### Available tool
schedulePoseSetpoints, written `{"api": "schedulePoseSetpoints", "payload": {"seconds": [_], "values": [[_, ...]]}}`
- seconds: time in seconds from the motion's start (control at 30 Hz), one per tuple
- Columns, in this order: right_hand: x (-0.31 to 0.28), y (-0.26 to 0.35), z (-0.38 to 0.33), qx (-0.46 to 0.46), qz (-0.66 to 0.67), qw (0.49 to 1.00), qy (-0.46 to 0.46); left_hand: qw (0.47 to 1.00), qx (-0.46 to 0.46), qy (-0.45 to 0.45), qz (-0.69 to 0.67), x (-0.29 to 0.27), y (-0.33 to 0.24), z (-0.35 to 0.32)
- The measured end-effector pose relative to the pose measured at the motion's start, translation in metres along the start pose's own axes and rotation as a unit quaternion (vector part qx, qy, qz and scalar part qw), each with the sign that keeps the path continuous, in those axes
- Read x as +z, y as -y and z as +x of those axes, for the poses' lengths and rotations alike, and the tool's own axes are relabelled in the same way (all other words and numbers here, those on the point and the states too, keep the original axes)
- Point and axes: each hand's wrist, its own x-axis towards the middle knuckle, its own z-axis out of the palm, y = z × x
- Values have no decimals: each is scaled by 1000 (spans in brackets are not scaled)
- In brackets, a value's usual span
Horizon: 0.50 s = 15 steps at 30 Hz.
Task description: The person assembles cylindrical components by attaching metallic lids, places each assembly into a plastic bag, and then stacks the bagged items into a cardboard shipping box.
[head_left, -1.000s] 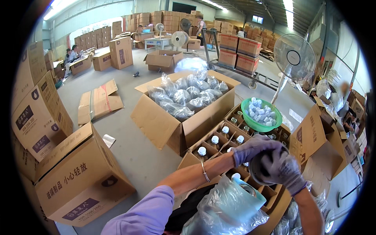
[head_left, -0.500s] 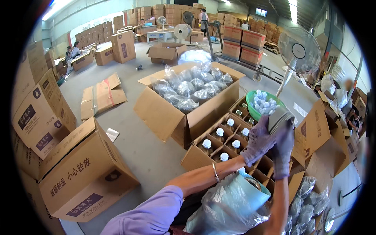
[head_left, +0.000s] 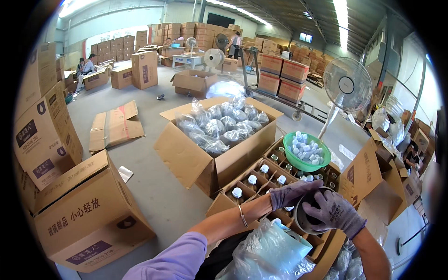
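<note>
Both my hands wear grey-purple gloves and hold one dark round jar, its circular end facing me. My left hand grips its upper left rim. My right hand wraps its right side. The jar hangs over a partitioned cardboard box holding several jars with white caps. A green bowl full of white caps rests on the far end of that box. A crumpled clear plastic bag lies on my lap below my hands.
A big open carton of plastic-wrapped jars stands to the left of the partitioned box. Printed cartons are stacked at my left, flattened cardboard lies on the floor, and a pedestal fan stands at the right. People work at the far back.
My hands rose with the jar toward the green bowl, then came back down over the near end of the partitioned box. My view tilted slightly.
</note>
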Motion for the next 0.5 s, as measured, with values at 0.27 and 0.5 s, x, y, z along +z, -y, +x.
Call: {"api": "schedulePoseSetpoints", "payload": {"seconds": [0.27,0.5], "values": [[27,24,2,102,-25,994,0,989,5,-116,96,1,12,6],[52,27,39,491,100,860,-90,921,200,-317,109,17,14,14]]}}
